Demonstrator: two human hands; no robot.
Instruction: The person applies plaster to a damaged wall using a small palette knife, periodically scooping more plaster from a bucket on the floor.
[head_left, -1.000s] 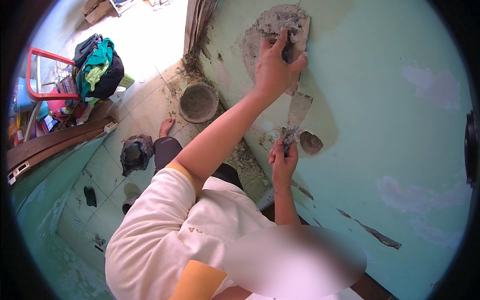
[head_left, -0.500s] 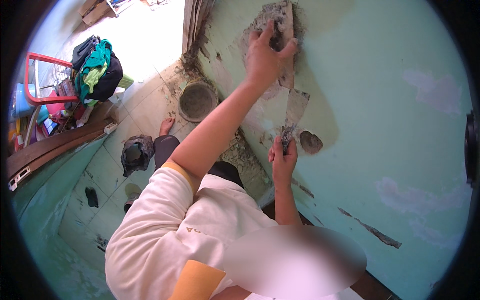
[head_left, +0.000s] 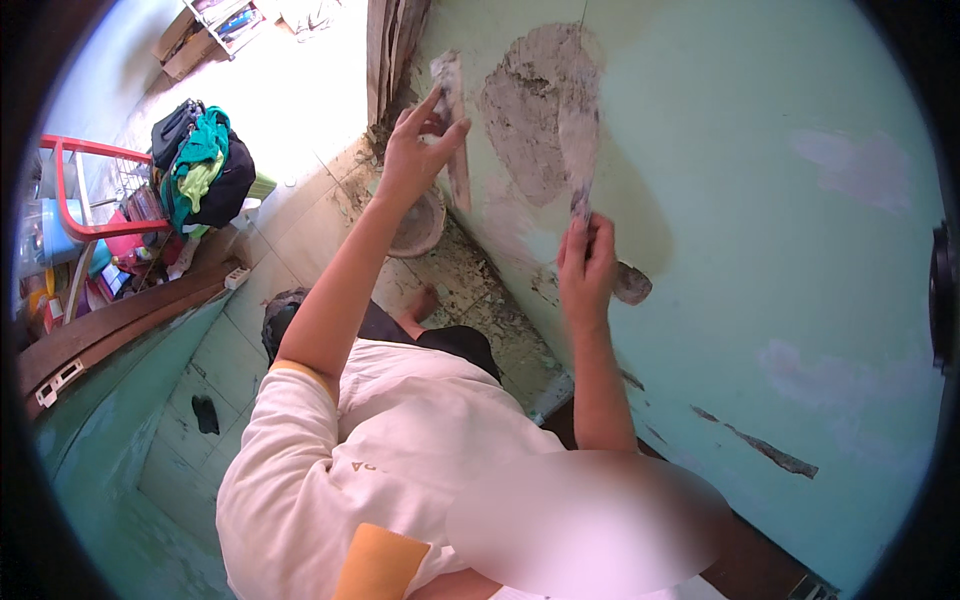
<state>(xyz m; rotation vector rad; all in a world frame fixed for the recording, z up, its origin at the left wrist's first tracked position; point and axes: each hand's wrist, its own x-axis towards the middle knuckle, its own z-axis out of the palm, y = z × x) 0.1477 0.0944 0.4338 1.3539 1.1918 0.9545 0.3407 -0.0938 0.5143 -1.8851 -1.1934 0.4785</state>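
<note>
My left hand (head_left: pixel 412 155) grips a flat plaster float (head_left: pixel 459 180), which is smeared with grey and held edge-on, away from the wall. My right hand (head_left: pixel 588 260) is closed around the handle of a trowel (head_left: pixel 580 160). The trowel's blade lies along the right side of a rough grey plaster patch (head_left: pixel 525 110) on the green wall (head_left: pixel 760 250). Just beside my right hand, a smaller dark hole (head_left: pixel 632 284) shows in the wall. Below my left forearm stands a round bucket (head_left: pixel 428 228), partly hidden by the arm.
Plaster crumbs (head_left: pixel 490 300) litter the floor along the wall's foot. At the left, clothes (head_left: pixel 205 165) hang by a red-framed rack (head_left: pixel 72 190). A brown wooden ledge (head_left: pixel 130 315) runs below it. A dark slipper (head_left: pixel 205 413) lies on the tiles. A wooden door frame (head_left: pixel 390 60) edges the wall.
My left hand has drawn the float off the patch to the left, baring the grey plaster. My right hand has moved up, bringing the trowel blade onto the patch's right side.
</note>
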